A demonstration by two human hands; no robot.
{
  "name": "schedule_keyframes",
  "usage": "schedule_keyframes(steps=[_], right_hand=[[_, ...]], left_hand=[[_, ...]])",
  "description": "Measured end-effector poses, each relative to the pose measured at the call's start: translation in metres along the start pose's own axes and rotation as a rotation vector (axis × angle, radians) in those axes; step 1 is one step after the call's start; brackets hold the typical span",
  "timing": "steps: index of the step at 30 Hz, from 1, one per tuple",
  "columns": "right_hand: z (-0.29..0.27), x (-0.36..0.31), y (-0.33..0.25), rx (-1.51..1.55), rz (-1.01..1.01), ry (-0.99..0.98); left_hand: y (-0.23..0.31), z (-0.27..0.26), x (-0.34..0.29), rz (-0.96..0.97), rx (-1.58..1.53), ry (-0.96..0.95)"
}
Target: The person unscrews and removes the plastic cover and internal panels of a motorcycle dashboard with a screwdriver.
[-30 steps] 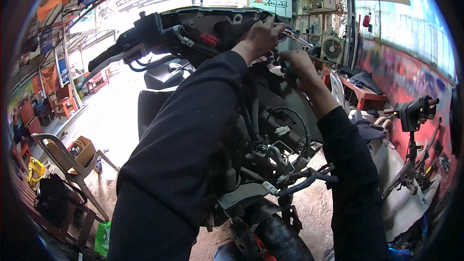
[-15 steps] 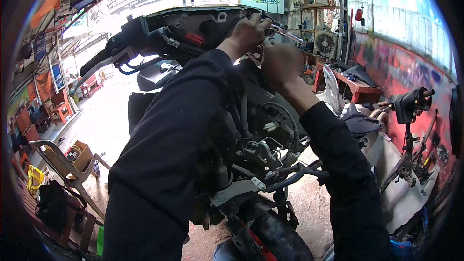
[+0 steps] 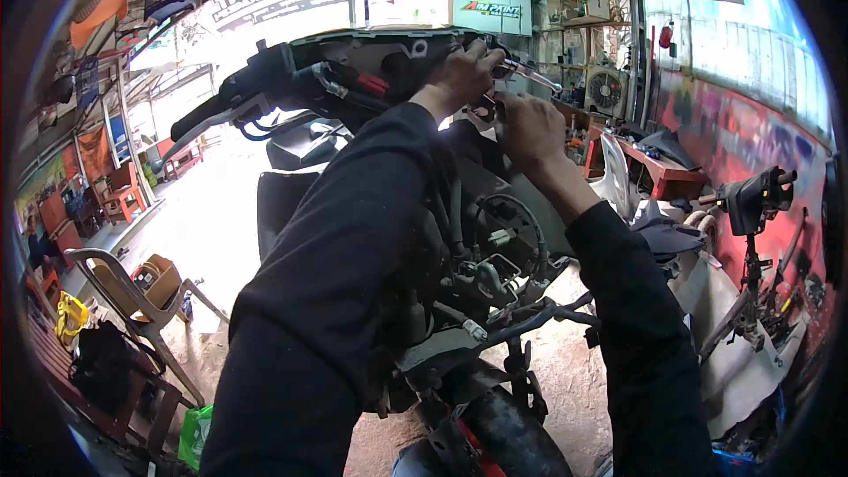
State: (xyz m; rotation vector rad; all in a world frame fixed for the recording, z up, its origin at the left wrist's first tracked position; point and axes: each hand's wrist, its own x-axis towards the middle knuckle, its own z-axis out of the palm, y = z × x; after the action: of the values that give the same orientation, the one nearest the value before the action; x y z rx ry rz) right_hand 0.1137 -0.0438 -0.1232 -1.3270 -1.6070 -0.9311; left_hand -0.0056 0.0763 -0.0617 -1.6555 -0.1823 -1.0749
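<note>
The dark plastic handlebar assembly (image 3: 389, 60) sits at the black, partly stripped scooter's (image 3: 484, 278) top edge, its inner side exposed; work seems partway, covers off, refitting apparently undone. The left hand's (image 3: 461, 78) grip curls at its right end; the right hand's (image 3: 533, 131) grip looks bunched, contents untellable.

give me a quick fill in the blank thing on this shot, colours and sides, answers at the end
1. The left hand and right hand come out of sleeves that are ____ in colour.
2. In the picture, the hand nearer the fan is the ____ one.
3. On the handlebar, a small part left of the left hand is coloured ____.
4. The plastic bag at the lower left is coloured ____.

Missing words: black; right; red; green
</note>
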Motion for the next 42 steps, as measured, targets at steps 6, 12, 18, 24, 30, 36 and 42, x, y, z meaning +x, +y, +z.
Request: schedule_keyframes(steps=[6,12,18,24,30,36,42], right_hand=[[-0.019,-0.018,0.000,0.095,0.024,-0.132],[-0.034,-0.040,0.015,0.194,0.096,-0.192],[-0.039,-0.054,0.026,0.271,0.168,-0.278],[-0.041,-0.069,0.031,0.322,0.233,-0.302],[-0.061,-0.079,0.038,0.323,0.212,-0.302],[-0.077,-0.093,0.052,0.362,0.237,-0.303],[-0.073,-0.108,0.055,0.406,0.252,-0.327]], left_hand=[[0.008,0.014,-0.004,-0.156,0.050,0.060],[0.012,0.000,-0.002,-0.148,-0.039,0.034],[0.007,-0.002,-0.004,-0.105,0.047,-0.050],[0.014,-0.009,0.001,-0.074,0.154,-0.122],[0.007,-0.012,-0.001,0.040,0.238,-0.265],[0.008,-0.018,0.002,0.075,0.317,-0.385],[0.000,-0.012,-0.008,0.019,0.207,-0.260]])
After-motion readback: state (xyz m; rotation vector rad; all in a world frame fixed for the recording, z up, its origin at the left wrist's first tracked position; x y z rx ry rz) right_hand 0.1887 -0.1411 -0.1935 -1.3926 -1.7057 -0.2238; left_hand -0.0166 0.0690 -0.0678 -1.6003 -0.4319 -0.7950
